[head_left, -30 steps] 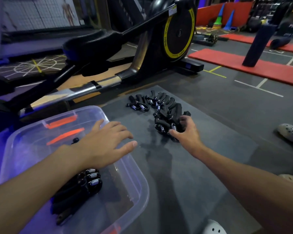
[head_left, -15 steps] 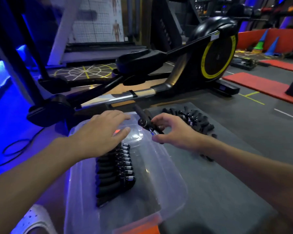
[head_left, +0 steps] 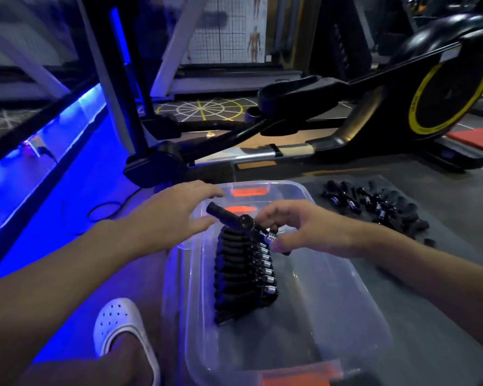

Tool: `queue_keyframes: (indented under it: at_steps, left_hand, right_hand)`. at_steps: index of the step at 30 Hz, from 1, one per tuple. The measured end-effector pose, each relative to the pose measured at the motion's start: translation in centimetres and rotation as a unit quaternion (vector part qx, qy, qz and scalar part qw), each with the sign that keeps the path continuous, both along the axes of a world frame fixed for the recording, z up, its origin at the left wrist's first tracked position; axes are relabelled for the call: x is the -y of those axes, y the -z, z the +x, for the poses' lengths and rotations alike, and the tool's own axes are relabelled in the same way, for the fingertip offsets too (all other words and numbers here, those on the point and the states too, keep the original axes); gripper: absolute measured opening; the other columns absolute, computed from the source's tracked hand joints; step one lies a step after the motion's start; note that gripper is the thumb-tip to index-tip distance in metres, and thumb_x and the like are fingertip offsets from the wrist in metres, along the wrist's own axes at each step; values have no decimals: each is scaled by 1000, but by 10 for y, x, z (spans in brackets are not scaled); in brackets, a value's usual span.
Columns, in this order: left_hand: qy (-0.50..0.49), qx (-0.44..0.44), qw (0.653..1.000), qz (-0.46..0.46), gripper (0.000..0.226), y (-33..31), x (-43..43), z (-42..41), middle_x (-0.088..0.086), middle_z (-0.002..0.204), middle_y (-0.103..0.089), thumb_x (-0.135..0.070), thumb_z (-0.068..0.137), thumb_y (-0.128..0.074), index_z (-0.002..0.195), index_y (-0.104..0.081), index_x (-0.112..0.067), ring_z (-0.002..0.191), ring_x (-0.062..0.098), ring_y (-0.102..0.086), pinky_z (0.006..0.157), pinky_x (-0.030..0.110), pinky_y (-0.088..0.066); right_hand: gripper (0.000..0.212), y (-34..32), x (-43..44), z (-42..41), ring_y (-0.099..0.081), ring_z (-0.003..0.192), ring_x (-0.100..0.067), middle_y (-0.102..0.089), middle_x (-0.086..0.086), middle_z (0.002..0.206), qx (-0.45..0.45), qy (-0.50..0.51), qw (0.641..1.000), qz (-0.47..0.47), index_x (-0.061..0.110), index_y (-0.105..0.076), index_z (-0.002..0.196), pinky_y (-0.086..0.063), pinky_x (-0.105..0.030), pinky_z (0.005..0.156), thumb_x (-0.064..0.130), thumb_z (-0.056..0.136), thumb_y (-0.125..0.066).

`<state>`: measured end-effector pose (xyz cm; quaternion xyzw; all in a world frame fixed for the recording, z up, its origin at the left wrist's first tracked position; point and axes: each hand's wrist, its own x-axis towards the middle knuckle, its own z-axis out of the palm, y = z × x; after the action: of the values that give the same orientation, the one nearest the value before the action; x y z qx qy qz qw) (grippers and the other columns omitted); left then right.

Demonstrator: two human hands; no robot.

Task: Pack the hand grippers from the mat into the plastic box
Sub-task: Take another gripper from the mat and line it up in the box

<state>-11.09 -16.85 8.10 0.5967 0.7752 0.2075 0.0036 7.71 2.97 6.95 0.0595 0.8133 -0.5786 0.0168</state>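
Note:
A clear plastic box (head_left: 354,277) with orange latches sits on the dark mat in front of me. Inside it, several black hand grippers (head_left: 243,274) lie packed in a neat row with their steel springs to the right. My right hand (head_left: 313,229) pinches one black hand gripper (head_left: 234,217) by its spring end, just above the far end of that row. My left hand (head_left: 176,215) hovers with straight fingers over the box's far left rim, close to the held gripper's handle. A pile of loose hand grippers (head_left: 379,207) lies on the mat (head_left: 444,274) to the right.
A black and yellow elliptical trainer (head_left: 346,126) stands right behind the box and mat. My foot in a white clog (head_left: 120,327) rests left of the box. A black cable (head_left: 103,210) lies on the blue-lit floor at left. A red mat (head_left: 477,137) lies far right.
My right hand picked a gripper from the pile and carried it left over the box, down to the packed row. My left hand stayed over the box's far left side.

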Motion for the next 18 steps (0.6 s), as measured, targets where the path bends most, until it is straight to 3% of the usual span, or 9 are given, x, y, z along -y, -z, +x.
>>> queue_keyframes:
  at_steps: [5,9,14,18]
  left_hand:
    - [43,-24,999,11,25,5,-10,-1,-11,99,-57,-22,87,-69,111,-62,-22,90,5,-52,82,22,-40]
    - [64,-20,998,-9,25,10,-17,-3,-14,99,-55,-24,85,-71,109,-62,-25,89,3,-50,79,16,-38]
    - [82,-9,997,4,14,7,-24,1,-14,89,-59,-22,85,-71,99,-67,-25,84,10,-54,73,20,-43]
    - [78,-31,996,20,10,6,-29,9,-17,88,-58,-27,87,-69,96,-67,-27,83,4,-51,73,24,-40]
  right_hand:
    - [39,1,1,3,-50,93,-16,-63,-4,101,16,-4,1000,-25,10,-62,111,-48,-21,70,-13,80,-66]
    - [38,2,-4,9,-51,95,-21,-64,-16,106,8,-11,999,-30,6,-61,115,-48,-29,70,-14,83,-64]
    - [43,4,-10,15,-54,96,-20,-66,-4,106,5,-12,999,-37,19,-66,106,-47,-26,71,-17,83,-60]
    - [32,5,-15,20,-62,90,-16,-69,-8,101,-10,33,999,-34,10,-67,104,-49,-21,72,-14,83,-62]
